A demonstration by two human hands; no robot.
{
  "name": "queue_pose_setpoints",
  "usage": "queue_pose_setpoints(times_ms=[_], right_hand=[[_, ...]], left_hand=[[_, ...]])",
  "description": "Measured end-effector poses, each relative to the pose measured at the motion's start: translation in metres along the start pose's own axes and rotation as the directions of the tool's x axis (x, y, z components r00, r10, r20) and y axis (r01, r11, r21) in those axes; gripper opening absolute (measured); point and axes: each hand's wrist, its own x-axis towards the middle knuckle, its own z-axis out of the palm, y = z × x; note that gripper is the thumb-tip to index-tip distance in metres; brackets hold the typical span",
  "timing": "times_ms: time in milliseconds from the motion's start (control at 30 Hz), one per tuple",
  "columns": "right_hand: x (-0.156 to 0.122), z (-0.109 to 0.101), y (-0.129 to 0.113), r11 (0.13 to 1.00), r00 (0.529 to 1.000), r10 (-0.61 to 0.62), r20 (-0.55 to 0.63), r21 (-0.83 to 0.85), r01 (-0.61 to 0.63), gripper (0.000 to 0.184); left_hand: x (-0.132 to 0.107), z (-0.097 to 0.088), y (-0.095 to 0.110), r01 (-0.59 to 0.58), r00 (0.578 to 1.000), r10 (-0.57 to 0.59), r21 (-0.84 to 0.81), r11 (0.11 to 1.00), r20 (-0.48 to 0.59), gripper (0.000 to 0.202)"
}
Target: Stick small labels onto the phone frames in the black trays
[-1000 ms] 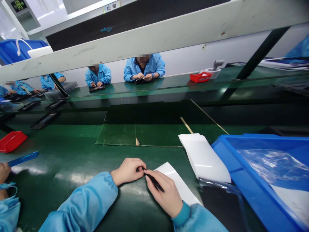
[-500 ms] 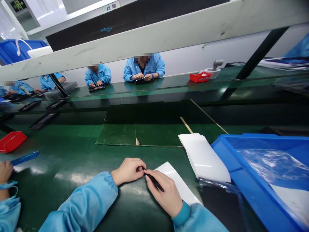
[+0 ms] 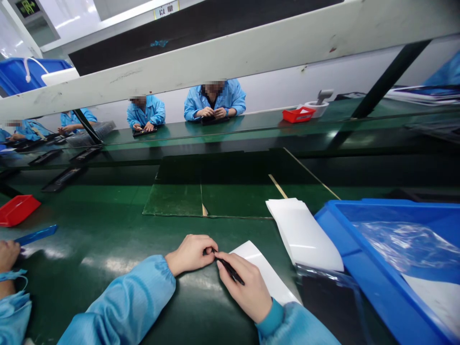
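In the middle of the head view, my left hand (image 3: 194,253) is closed, thumb and index finger pinched together. A small dark bit shows at its fingertips, too small to name. My right hand (image 3: 247,286) grips a slim black pen-like tool (image 3: 232,271) whose tip reaches the left fingertips. The two hands nearly touch, just above the green table (image 3: 118,230). Partly behind the right hand lies a white sheet (image 3: 268,270).
On the right stand a blue bin (image 3: 359,239) holding clear plastic, a white paper stack (image 3: 305,235) and a dark sheet in clear film (image 3: 330,299). A co-worker's hand (image 3: 7,256) holds a blue strip (image 3: 38,235) at left, near a red tray (image 3: 17,211). A beam (image 3: 230,55) crosses overhead.
My hands and the black tool have stayed in place. Across the table, co-workers' hands have shifted slightly.
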Motion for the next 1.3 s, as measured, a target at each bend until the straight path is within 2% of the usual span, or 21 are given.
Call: queue_pose_setpoints(times_ms=[1300], right_hand=[[0.0018,-0.0021,-0.0037,1.0,1.0,-0.014,-0.004,-0.027,0.014,0.019]], left_hand=[[-0.001,-0.0002,0.0004,0.008,1.0,-0.008,0.017,1.0,0.017,0.016]])
